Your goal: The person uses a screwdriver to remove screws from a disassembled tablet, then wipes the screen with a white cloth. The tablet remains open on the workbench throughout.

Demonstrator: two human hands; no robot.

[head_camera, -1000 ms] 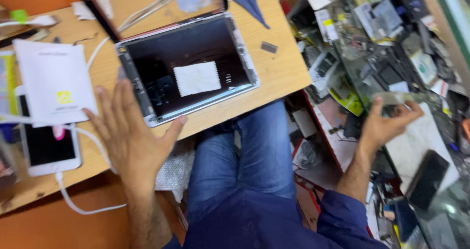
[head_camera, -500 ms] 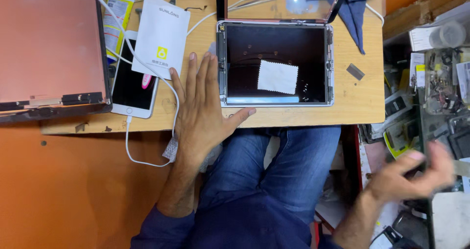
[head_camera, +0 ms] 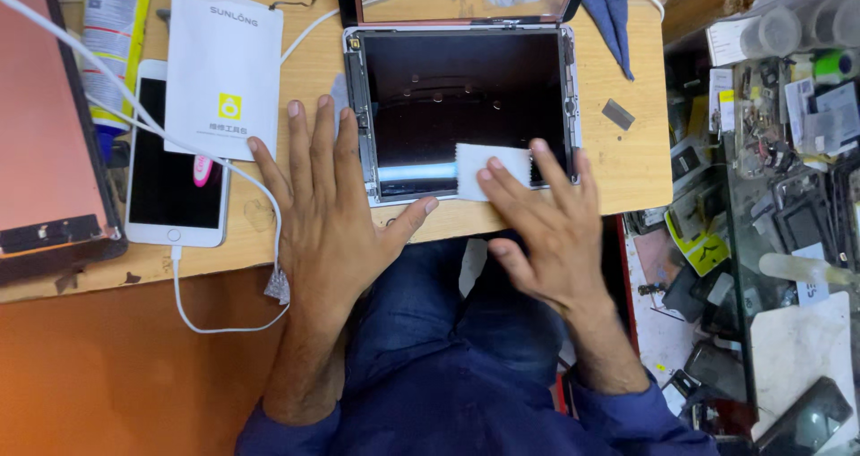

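In the head view, an opened tablet [head_camera: 461, 111] is seen lying flat on the wooden surface [head_camera: 636, 165], its dark inner panel exposed, with a small white cloth [head_camera: 484, 171] resting on the lower part of that panel near the front edge. The step in hand is judged to be a wipe of the panel: the cloth is best kept flat under the fingertips, pressure kept light and even, and the frame steadied so that it does not slide. The right hand [head_camera: 546, 232] is spread open, fingers apart, with its fingertips [head_camera: 538, 149] laid on the cloth; nothing is clamped. The left hand [head_camera: 331, 214] is also open and flat, palm down on the surface just beside the tablet's left edge, the thumb reaching toward the front corner. A white phone [head_camera: 175, 165] with a cable [head_camera: 193, 317] lies to the left, partly under a white packet [head_camera: 224, 66].
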